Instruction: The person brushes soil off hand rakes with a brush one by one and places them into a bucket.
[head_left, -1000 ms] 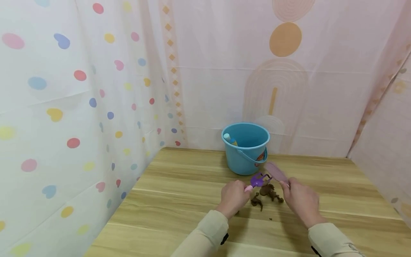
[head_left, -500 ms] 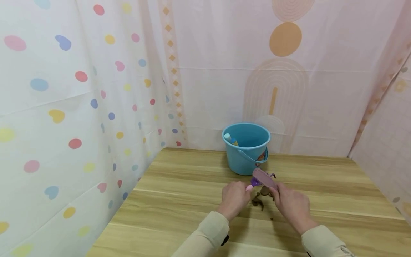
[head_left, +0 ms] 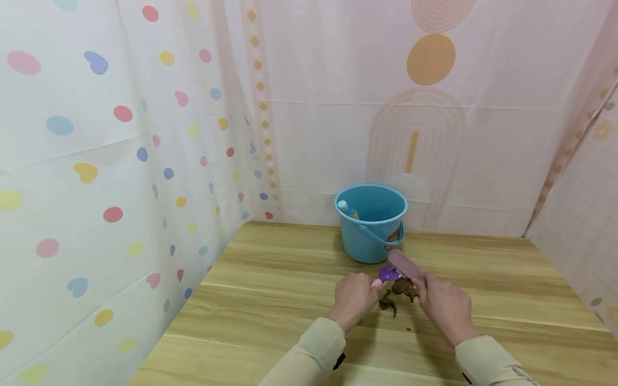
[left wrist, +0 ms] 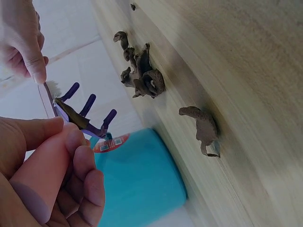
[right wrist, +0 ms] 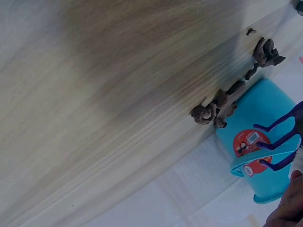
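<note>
My left hand (head_left: 354, 300) grips the pink handle (left wrist: 45, 170) of a purple toy hand rake (head_left: 389, 274), its tines pointing away and raised above the table. In the left wrist view a dark brownish patch shows on the rake's head. My right hand (head_left: 446, 305) pinches a mauve brush (head_left: 403, 264) near its end. Pale bristles (left wrist: 53, 88) touch or nearly touch the rake head. Below the tools, brown clay-like clumps (head_left: 401, 286) lie on the table, with a separate curled piece (head_left: 387, 305) closer to the left hand. The right wrist view shows only part of my right hand.
Behind the tools stands a blue bucket (head_left: 369, 244) with its handle hanging down at the front. Two stick-like things (head_left: 343, 206) poke up inside it. A small brown crumb (head_left: 408, 329) lies on the wooden table (head_left: 270, 300). Patterned curtains (head_left: 314, 145) enclose the table.
My right hand has moved the brush left across the rake, then slightly back right. The rake's head has turned a little, while my left hand stays nearly in place.
</note>
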A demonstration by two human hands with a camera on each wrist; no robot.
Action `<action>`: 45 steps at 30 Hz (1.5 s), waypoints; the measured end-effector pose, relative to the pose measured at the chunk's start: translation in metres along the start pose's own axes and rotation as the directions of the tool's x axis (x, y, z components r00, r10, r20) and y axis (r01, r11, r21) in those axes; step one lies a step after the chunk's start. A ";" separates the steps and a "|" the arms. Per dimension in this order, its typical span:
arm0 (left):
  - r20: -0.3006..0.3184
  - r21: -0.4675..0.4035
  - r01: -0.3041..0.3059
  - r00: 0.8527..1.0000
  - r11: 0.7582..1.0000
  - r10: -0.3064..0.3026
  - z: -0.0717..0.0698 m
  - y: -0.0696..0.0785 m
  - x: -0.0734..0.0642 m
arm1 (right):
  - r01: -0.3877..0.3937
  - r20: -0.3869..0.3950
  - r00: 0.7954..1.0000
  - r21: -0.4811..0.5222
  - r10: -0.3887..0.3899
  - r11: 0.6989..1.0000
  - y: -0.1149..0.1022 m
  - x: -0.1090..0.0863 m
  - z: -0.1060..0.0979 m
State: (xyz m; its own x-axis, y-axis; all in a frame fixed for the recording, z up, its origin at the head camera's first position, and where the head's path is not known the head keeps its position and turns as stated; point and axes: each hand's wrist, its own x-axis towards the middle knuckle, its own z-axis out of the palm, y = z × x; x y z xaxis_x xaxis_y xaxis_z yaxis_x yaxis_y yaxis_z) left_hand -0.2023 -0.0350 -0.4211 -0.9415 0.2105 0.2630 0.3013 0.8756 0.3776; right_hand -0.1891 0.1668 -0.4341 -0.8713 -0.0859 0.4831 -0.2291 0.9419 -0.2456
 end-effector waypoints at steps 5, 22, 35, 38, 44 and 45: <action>-0.003 -0.008 -0.008 1.000 1.000 0.008 0.000 0.000 0.000 | -0.061 0.086 0.995 0.028 0.058 0.998 0.004 0.001 -0.003; -0.002 -0.008 -0.046 0.999 0.999 0.046 0.001 -0.001 -0.002 | -0.128 0.165 0.979 0.048 0.119 0.991 0.011 0.004 -0.005; -0.004 -0.005 -0.056 0.998 0.998 0.056 0.002 -0.002 -0.002 | -0.202 0.233 0.955 0.055 0.184 0.978 0.016 0.007 -0.008; -0.009 -0.010 -0.059 0.998 0.998 0.059 0.002 -0.002 -0.002 | -0.240 0.267 0.939 0.058 0.217 0.969 0.020 0.008 -0.009; -0.015 -0.037 -0.052 0.999 0.998 0.051 0.000 -0.001 -0.003 | -0.277 0.306 0.921 0.076 0.242 0.958 0.029 0.007 -0.010; -0.016 -0.040 -0.048 0.999 0.998 0.047 0.000 -0.001 -0.003 | -0.285 0.316 0.916 0.084 0.246 0.955 0.030 0.007 -0.011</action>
State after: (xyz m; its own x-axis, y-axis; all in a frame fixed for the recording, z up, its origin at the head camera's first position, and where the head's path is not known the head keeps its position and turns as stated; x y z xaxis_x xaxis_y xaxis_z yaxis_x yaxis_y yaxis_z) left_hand -0.1998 -0.0365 -0.4217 -0.9237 0.2446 0.2949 0.3518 0.8464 0.3998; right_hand -0.1974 0.1980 -0.4290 -0.9919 0.0500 0.1170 -0.0071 0.8965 -0.4430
